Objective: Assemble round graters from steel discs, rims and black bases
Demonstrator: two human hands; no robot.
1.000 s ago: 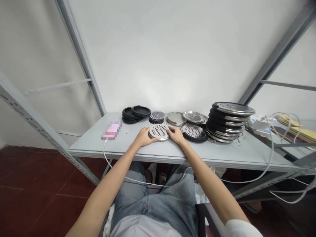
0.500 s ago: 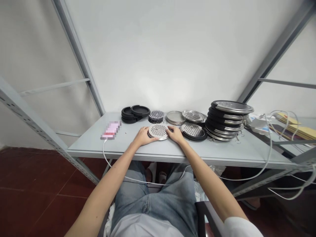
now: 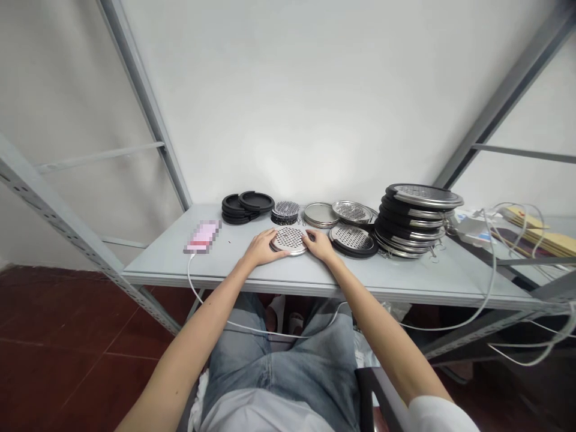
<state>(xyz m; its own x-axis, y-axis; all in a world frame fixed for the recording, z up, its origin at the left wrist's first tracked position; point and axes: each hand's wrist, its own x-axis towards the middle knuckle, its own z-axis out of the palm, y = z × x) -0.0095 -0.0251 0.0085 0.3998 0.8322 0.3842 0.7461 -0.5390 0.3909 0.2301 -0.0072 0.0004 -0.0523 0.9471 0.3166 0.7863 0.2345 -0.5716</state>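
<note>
A round perforated metal disc (image 3: 290,239) with a shiny rim lies on the grey table (image 3: 405,277) in front of me. My left hand (image 3: 263,248) grips its left edge, the thumb along the near rim. On the opposite edge, my right hand (image 3: 318,245) holds the disc with bent fingers. Just right of that hand is another perforated disc (image 3: 353,237) in a black ring. Behind the held disc stand a small stack of perforated plates (image 3: 285,210) and some plain metal discs (image 3: 320,213).
Black rings (image 3: 246,206) are piled at the back left. A pink phone (image 3: 202,236) with a white cable lies at the left. A tall stack of black-and-metal discs (image 3: 411,219) stands at the right, with yellow items (image 3: 558,243) beyond.
</note>
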